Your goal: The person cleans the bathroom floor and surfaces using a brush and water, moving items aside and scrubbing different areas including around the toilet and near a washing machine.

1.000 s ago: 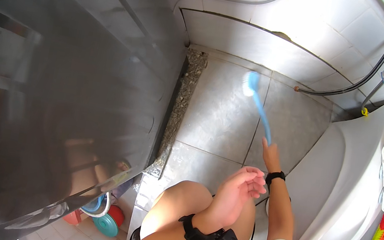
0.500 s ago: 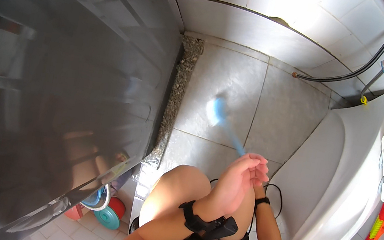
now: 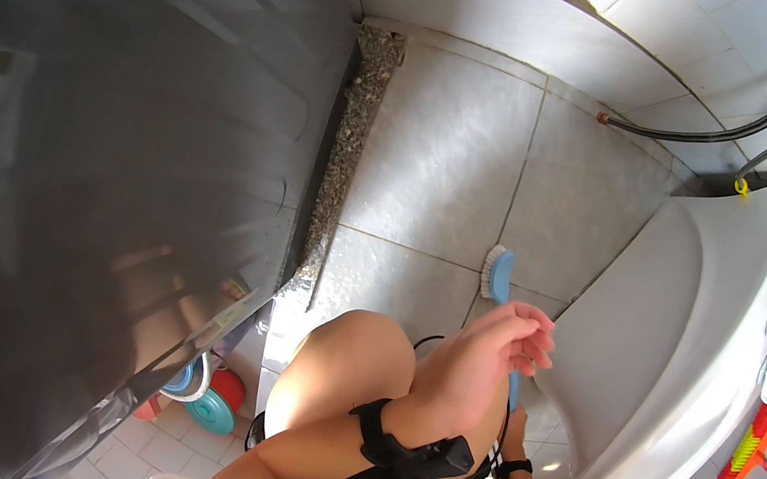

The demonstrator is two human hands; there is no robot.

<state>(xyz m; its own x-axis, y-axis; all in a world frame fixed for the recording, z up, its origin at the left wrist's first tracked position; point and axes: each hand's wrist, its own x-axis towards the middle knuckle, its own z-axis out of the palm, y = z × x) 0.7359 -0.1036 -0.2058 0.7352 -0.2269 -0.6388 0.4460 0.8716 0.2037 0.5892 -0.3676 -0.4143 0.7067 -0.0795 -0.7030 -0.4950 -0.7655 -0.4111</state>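
A light-blue scrub brush (image 3: 499, 275) with white bristles is just above the grey tiled floor, in front of my knees. Its handle runs back behind my left hand to my right hand (image 3: 517, 426), low beside my right leg. My right fingers are mostly hidden, but they are closed on the handle end. My left hand (image 3: 495, 360) hangs over my right thigh, palm turned to the right. Its fingers are loosely bent, with nothing visible in them. A black strap with a small black device circles the left wrist; another black band is on the right wrist.
To the right stands a white ceramic toilet-like fixture (image 3: 660, 316). A dark glossy panel (image 3: 148, 129) with a rough stone edge (image 3: 354, 123) rises on the left. A black hose (image 3: 695, 137) lies ahead, an orange-and-yellow brush (image 3: 749, 453) at right, and a teal lid (image 3: 211, 411) at lower left.
The brush head has swung right and back toward my knees, and its blur is gone. My right hand has drawn back. My left hand has barely moved; the view has shifted slightly.
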